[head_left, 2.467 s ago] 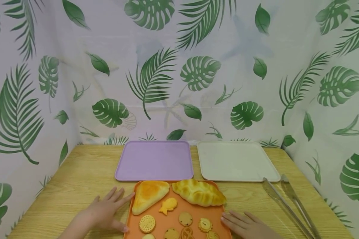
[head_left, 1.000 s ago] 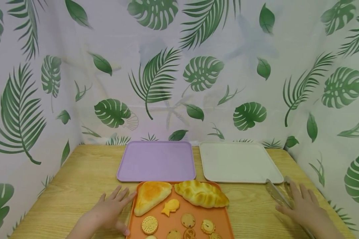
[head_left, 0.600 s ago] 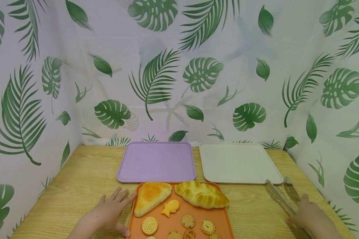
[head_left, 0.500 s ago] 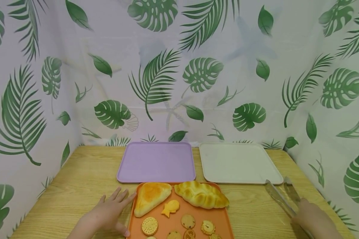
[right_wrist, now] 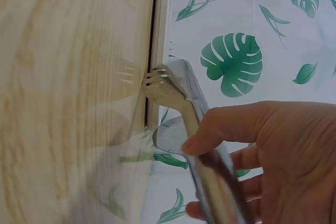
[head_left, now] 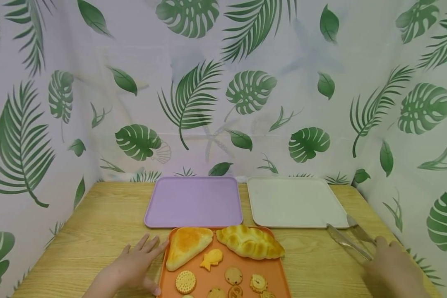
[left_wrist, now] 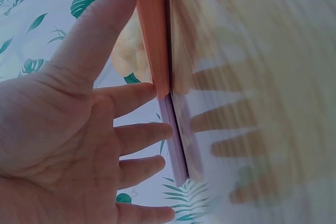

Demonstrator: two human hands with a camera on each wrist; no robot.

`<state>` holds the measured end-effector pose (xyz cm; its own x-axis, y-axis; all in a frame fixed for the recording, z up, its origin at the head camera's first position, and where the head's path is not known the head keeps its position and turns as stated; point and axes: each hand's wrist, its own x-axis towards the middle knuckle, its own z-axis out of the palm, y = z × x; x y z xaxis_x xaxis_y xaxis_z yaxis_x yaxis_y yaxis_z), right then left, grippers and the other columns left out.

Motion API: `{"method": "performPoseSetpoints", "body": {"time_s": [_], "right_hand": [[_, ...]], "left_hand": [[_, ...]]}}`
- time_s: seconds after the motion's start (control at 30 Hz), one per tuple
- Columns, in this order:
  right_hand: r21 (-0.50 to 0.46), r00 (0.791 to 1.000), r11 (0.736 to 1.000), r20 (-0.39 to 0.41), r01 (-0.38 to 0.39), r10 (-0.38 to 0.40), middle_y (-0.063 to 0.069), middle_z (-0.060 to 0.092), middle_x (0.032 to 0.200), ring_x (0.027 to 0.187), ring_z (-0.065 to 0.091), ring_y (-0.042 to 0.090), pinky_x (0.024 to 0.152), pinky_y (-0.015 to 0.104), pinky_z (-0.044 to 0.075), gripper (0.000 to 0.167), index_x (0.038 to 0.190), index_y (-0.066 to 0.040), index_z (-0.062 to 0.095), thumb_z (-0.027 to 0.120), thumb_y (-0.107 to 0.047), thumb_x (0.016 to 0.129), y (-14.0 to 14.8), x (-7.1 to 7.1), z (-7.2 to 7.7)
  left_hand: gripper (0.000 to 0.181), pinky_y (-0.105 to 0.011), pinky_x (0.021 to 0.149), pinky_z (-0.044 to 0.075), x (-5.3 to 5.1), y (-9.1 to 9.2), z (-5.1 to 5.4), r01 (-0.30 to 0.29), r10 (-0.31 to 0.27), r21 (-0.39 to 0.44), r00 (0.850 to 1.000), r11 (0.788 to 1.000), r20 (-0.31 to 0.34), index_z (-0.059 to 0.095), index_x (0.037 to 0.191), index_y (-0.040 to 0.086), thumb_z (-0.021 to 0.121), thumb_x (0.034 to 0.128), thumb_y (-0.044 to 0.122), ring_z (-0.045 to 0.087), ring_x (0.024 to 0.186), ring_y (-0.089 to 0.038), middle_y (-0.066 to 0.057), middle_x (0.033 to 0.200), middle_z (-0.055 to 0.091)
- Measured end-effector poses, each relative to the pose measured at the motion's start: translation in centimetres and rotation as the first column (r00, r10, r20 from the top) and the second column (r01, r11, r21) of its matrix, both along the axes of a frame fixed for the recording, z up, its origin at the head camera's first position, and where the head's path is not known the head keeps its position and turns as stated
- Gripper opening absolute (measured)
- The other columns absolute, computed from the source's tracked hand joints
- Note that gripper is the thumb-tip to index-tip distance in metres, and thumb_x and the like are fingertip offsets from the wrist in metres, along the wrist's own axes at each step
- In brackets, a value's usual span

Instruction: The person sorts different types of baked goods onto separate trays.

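Note:
My right hand (head_left: 392,265) grips metal tongs (head_left: 348,242) at the table's right side; their two tips stand apart beside the white tray's near right corner. In the right wrist view the thumb of the right hand (right_wrist: 278,156) lies along one arm of the tongs (right_wrist: 197,124), with fingers behind. My left hand (head_left: 130,267) is spread at the left edge of the orange tray (head_left: 223,265). In the left wrist view the left hand (left_wrist: 68,124) has its thumb and index finger at the orange tray's rim (left_wrist: 155,35).
The orange tray holds a triangular bread (head_left: 188,246), a braided bread (head_left: 249,243), a fish-shaped cracker (head_left: 211,259), a round cracker (head_left: 185,282) and several other cookies. Behind it lie a purple tray (head_left: 193,203) and a white tray (head_left: 296,203). A leaf-patterned sheet (head_left: 208,103) surrounds the table.
My right hand has left the orange tray's right side and taken hold of the tongs. Their tips have shifted slightly and now look closer together. The left hand stays by the tray.

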<state>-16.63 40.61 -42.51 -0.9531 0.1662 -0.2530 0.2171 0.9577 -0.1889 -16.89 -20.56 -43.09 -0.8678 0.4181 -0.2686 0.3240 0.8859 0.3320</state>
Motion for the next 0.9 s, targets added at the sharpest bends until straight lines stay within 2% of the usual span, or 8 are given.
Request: {"method": "performPoseSetpoints", "body": {"time_s": [0.27,0.4,0.5,0.57,0.63,0.7,0.73,0.9], "right_hand": [[0.038,0.99,0.999,-0.137,-0.01,0.016,0.04,0.044,0.113,0.085,0.054,0.051,0.057,0.051,0.049,0.08,0.129,0.016,0.04,0.069,-0.043,0.083,-0.4,-0.1,1.3],[0.061,0.949,0.998,-0.313,-0.023,0.041,0.039,0.047,0.107,0.072,0.055,0.045,0.05,0.048,0.047,0.069,0.126,0.013,0.045,0.07,-0.034,0.083,-1.3,0.6,1.7],[0.083,0.87,0.996,-0.489,-0.028,0.065,0.036,0.051,0.102,0.063,0.054,0.04,0.043,0.044,0.043,0.06,0.122,0.01,0.05,0.072,-0.03,0.082,-2.2,1.0,1.6],[0.12,0.771,0.992,-0.626,-0.046,0.111,0.033,0.054,0.098,0.06,0.055,0.039,0.04,0.044,0.041,0.058,0.118,0.007,0.055,0.075,-0.033,0.08,-2.7,1.1,1.5],[0.17,0.649,0.982,-0.739,-0.083,0.183,0.03,0.057,0.094,0.058,0.055,0.039,0.038,0.044,0.041,0.064,0.114,0.005,0.059,0.072,-0.049,0.082,-3.2,1.0,1.4],[0.227,0.541,0.968,-0.803,-0.108,0.249,0.026,0.059,0.091,0.059,0.057,0.039,0.038,0.044,0.041,0.075,0.11,0.003,0.062,0.062,-0.067,0.083,-3.6,0.7,1.6],[0.247,0.5,0.962,-0.822,-0.119,0.273,0.025,0.059,0.089,0.06,0.057,0.039,0.038,0.044,0.041,0.079,0.109,0.002,0.064,0.058,-0.072,0.082,-3.8,0.5,1.7],[0.274,0.417,0.946,-0.85,-0.173,0.322,0.021,0.061,0.085,0.062,0.059,0.037,0.039,0.046,0.043,0.083,0.106,0.0,0.066,0.053,-0.078,0.08,-4.7,-0.2,2.1]], "left_hand": [[0.118,-0.082,0.1,0.019,0.0,0.0,-0.1,-0.009,0.009,-0.002,1.0,1.0,0.01,0.03,0.153,0.015,0.082,0.0566,0.057,0.015,0.146,-0.051,-0.023,0.157,0.028],[0.118,-0.082,0.1,0.02,0.0,0.0,-0.2,-0.006,0.006,-0.004,1.0,1.0,0.004,0.031,0.153,0.015,0.082,0.0562,0.058,0.016,0.146,-0.051,-0.023,0.157,0.029],[0.118,-0.082,0.1,0.02,0.0,0.0,-0.4,-0.009,0.009,-0.008,1.0,1.0,-0.002,0.031,0.153,0.015,0.082,0.0559,0.058,0.016,0.146,-0.051,-0.023,0.157,0.029],[0.118,-0.081,0.1,0.02,-0.1,0.0,-0.4,-0.009,0.009,-0.013,1.0,1.0,-0.003,0.031,0.153,0.015,0.082,0.056,0.059,0.017,0.146,-0.051,-0.023,0.157,0.029],[0.118,-0.081,0.101,0.02,-0.1,-0.1,-0.5,-0.01,0.01,-0.012,1.0,1.0,-0.002,0.031,0.153,0.015,0.082,0.056,0.059,0.017,0.146,-0.051,-0.023,0.157,0.029],[0.118,-0.081,0.1,0.019,-0.1,-0.1,-0.5,-0.009,0.009,-0.007,1.0,1.0,0.002,0.031,0.153,0.015,0.082,0.0562,0.059,0.016,0.146,-0.051,-0.023,0.157,0.029],[0.118,-0.082,0.1,0.019,-0.2,-0.2,-0.5,-0.009,0.009,-0.004,1.0,1.0,0.006,0.031,0.153,0.015,0.081,0.0565,0.059,0.016,0.146,-0.051,-0.022,0.157,0.029],[0.116,-0.081,0.101,0.018,-0.2,-0.3,-0.5,-0.019,0.019,0.01,0.999,1.0,0.032,0.03,0.154,0.017,0.081,0.058,0.059,0.015,0.147,-0.05,-0.021,0.158,0.029]]}}
